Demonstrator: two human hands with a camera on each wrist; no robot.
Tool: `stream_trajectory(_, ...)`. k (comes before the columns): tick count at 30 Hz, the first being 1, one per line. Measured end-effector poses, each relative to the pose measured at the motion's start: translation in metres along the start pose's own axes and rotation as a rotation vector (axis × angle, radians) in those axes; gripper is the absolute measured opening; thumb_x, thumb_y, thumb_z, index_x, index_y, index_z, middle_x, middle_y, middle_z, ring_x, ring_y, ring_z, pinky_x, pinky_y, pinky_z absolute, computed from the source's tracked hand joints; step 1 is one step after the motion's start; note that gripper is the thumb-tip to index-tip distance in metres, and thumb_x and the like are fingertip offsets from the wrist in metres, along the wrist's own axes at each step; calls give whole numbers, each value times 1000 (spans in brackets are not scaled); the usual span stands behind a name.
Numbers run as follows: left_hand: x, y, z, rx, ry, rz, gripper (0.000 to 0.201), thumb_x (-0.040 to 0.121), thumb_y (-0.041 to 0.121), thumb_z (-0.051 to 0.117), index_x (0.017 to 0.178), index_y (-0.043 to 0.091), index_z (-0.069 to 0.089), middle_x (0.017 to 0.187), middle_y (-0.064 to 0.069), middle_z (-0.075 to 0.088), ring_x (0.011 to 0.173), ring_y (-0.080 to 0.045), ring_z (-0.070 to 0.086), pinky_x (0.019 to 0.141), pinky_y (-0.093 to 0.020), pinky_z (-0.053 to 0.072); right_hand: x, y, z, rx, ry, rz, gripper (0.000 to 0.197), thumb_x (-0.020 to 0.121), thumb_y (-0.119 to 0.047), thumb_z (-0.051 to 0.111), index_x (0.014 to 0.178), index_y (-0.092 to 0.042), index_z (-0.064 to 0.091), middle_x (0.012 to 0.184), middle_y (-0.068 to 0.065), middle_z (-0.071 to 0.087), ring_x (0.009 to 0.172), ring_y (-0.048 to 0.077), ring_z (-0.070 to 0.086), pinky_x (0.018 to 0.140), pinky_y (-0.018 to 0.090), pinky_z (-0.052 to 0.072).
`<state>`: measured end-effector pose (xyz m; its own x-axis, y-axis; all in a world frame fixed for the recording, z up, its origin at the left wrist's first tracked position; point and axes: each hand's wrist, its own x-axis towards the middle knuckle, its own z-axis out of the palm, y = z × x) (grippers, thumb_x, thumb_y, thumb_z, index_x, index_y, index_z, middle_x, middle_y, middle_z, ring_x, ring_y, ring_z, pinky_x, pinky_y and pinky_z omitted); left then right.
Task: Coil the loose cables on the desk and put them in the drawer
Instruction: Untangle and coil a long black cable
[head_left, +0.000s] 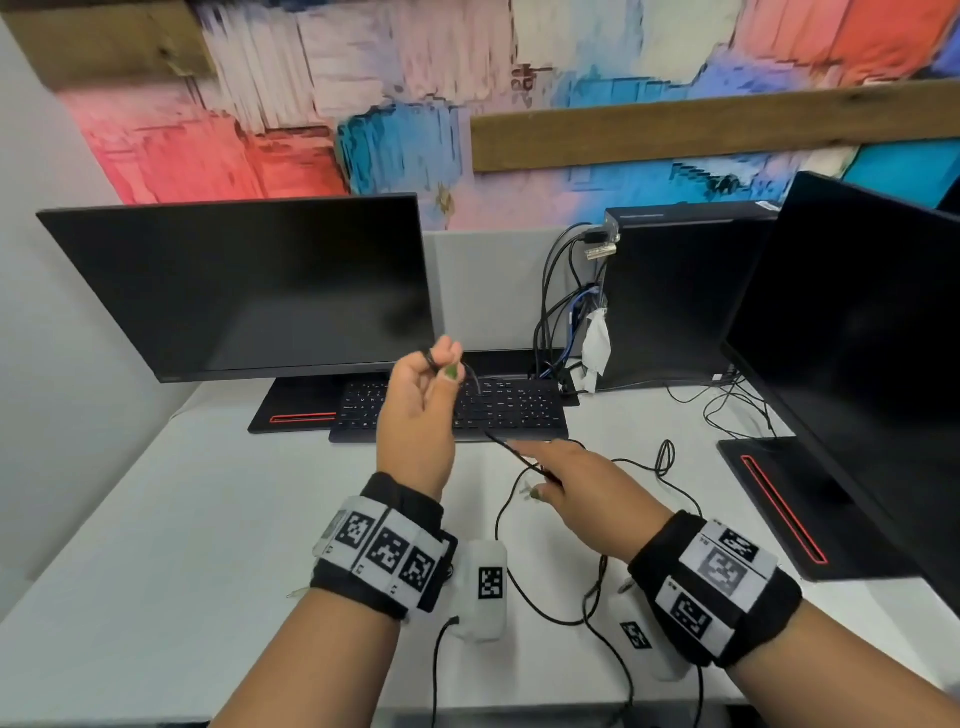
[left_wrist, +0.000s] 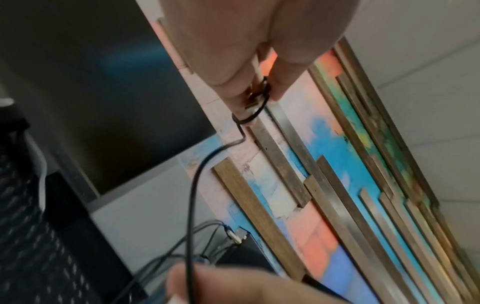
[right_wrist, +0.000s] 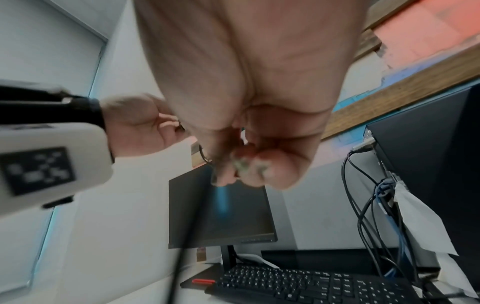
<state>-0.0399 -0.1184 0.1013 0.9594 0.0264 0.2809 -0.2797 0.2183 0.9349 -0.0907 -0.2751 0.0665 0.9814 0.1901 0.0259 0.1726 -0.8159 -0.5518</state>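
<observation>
A thin black cable (head_left: 511, 451) runs taut between my two hands and trails in loose curves over the white desk (head_left: 156, 519). My left hand (head_left: 441, 366) is raised in front of the keyboard. In the left wrist view its thumb and fingers (left_wrist: 255, 90) pinch the plug end with a small loop of cable (left_wrist: 192, 197) round it. Lower and to the right, my right hand (head_left: 543, 480) pinches the cable just above the desk. The right wrist view shows those fingers (right_wrist: 239, 170) curled tight and the left hand (right_wrist: 145, 125) behind them. No drawer is in view.
A dark monitor (head_left: 244, 280) and black keyboard (head_left: 509, 410) stand behind my hands. A black computer tower (head_left: 670, 296) with a bundle of plugged-in cables (head_left: 561, 312) is at the back right. A second monitor (head_left: 857, 338) fills the right side, with more thin cables (head_left: 727, 410) beside it.
</observation>
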Motion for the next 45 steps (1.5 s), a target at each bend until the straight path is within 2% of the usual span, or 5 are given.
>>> stream_trajectory(9,-2,-14,-11,440,-300,100,23,96,7,44,99,29,52,129,13,55,118,11,48,97,-10,39,-7,-5,-4,56,22,-178,26,97,-19,48,107,-34,67,91,-6,48,90,6,54,83,23,44)
stream_trajectory(20,-23,-22,3,110,-445,-163,54,93,53,31,85,13,66,84,-4,73,78,-16,65,71,-25,46,-5,-15,-32,401,424,-156,33,94,-11,51,86,-43,54,75,-6,59,71,6,52,64,13,40)
stream_trajectory(26,-31,-19,9,138,-389,-140,4,88,17,61,88,12,62,85,-3,70,78,-6,64,70,-16,48,2,-10,-29,551,415,-64,22,99,-15,42,91,-32,53,58,-8,52,49,4,43,49,19,38)
stream_trajectory(37,-27,-19,5,-2,-318,-218,25,80,-15,52,92,6,61,85,-8,70,82,-19,67,84,-36,53,2,-9,-19,667,334,8,19,99,-11,42,88,-23,53,63,3,50,48,17,52,47,27,45)
stream_trajectory(45,-35,-9,10,-270,-491,-265,20,83,5,47,101,2,55,74,-6,69,70,-18,63,73,-26,52,4,-4,-22,692,468,157,19,97,-9,45,88,-18,60,60,6,51,40,11,46,43,20,41)
